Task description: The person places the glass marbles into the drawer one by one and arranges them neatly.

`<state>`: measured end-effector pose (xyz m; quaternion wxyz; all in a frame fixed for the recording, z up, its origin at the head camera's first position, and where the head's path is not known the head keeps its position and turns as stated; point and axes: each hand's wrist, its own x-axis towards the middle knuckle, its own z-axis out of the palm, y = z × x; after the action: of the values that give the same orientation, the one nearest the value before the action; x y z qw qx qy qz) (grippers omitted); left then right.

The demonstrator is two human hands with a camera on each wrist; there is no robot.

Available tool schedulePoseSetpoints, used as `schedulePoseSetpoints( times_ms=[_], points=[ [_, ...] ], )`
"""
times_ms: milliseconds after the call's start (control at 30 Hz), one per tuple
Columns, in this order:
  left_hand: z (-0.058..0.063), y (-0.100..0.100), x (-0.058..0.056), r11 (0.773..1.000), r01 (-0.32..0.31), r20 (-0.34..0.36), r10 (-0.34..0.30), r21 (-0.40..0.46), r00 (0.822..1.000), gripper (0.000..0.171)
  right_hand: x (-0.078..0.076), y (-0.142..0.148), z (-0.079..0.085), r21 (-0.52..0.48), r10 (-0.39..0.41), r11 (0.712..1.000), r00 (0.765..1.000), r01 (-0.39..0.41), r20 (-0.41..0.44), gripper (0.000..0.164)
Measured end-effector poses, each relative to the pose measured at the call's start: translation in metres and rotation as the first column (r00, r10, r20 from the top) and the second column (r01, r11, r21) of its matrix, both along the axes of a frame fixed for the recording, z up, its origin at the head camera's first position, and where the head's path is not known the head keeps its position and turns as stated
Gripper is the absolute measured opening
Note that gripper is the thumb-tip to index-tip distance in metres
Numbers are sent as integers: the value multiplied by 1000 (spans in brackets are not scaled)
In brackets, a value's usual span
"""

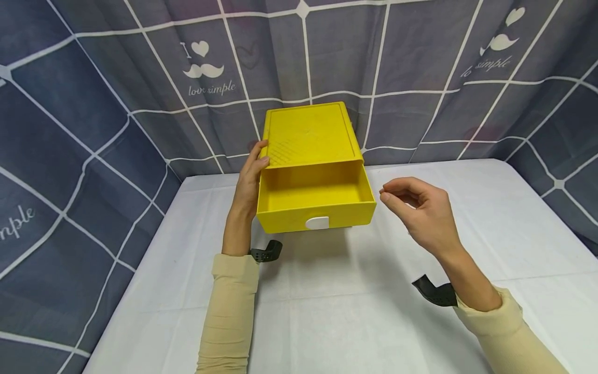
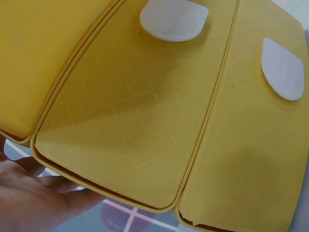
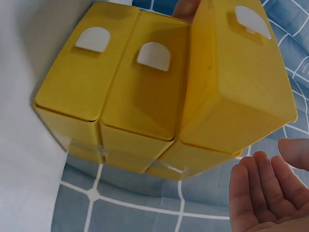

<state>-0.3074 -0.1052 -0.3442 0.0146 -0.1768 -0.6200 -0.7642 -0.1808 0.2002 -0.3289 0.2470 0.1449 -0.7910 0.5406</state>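
Note:
A yellow drawer cabinet (image 1: pixel 308 135) with three stacked drawers stands on the white table. Its top drawer (image 1: pixel 317 215) is pulled out at the front, and a white tab handle (image 1: pixel 317 223) sits on its face. Below it, the middle drawer (image 2: pixel 130 106) and bottom drawer (image 2: pixel 251 145) are pushed in. My left hand (image 1: pixel 246 189) rests its fingers along the cabinet's upper left side. Off the drawer's right front corner hovers my right hand (image 1: pixel 422 213), fingers loosely bent. The right wrist view shows its thumb (image 3: pixel 295 152) apart from the fingers, with nothing between them.
The white-covered table (image 1: pixel 187 291) extends around the cabinet. Behind it and at both sides hangs a grey-blue curtain (image 1: pixel 341 57) with white grid lines, close to the cabinet's back. Black straps (image 1: pixel 439 293) are around both wrists.

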Motion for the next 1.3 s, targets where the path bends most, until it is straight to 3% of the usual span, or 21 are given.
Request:
schedulePoseSetpoints(
  times_ms=[867,1300],
  points=[
    [0,1,0,1000,-3,-11,3,0,1000,53,11,41,-43,73,-144,988,979,134,144,14],
    [0,1,1,1000,-7,-10,7,-1,1000,52,12,52,-57,160,-176,975,975,154,135,13]
  ],
)
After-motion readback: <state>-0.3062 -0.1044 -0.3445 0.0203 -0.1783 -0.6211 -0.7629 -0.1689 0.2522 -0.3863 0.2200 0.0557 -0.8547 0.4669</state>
